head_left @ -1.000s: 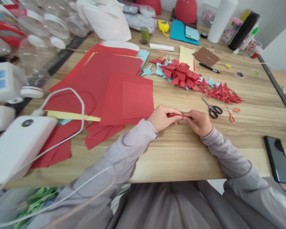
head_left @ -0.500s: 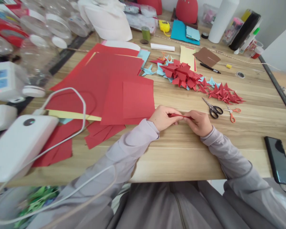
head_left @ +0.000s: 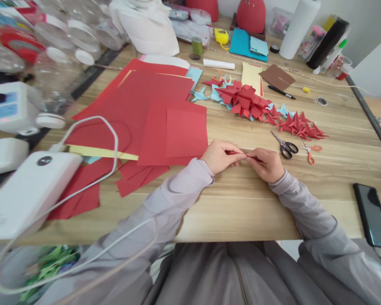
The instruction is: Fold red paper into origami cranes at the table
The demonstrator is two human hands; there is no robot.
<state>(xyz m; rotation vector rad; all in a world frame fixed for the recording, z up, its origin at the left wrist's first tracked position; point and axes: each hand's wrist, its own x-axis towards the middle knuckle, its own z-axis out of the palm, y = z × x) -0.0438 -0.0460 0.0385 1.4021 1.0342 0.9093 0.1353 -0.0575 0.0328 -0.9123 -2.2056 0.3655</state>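
Between my two hands is a small folded piece of red paper (head_left: 231,152), mostly hidden by the fingers. My left hand (head_left: 221,156) pinches it from one side, and my right hand (head_left: 266,164) pinches its other end; the fingertips almost meet. Large red paper sheets (head_left: 114,106) lie stacked to the left, with a smaller red square (head_left: 186,132) on top. Beyond my hands sits a pile of folded red paper pieces (head_left: 244,99), with light blue ones (head_left: 200,95) among them. Black-handled scissors (head_left: 285,146) and small orange-handled scissors (head_left: 311,151) lie right of my right hand.
A white power bank (head_left: 31,195) with a looping cable (head_left: 116,144) lies at the left, beside red paper strips (head_left: 142,178). Plastic bottles (head_left: 53,80) crowd the back left. A phone (head_left: 373,216) rests at the right edge. A yellow tape measure (head_left: 221,37) is at the back.
The view has shifted slightly, so the table things sit a little further right. Both hands keep their pinch on the red paper, with barely any movement.
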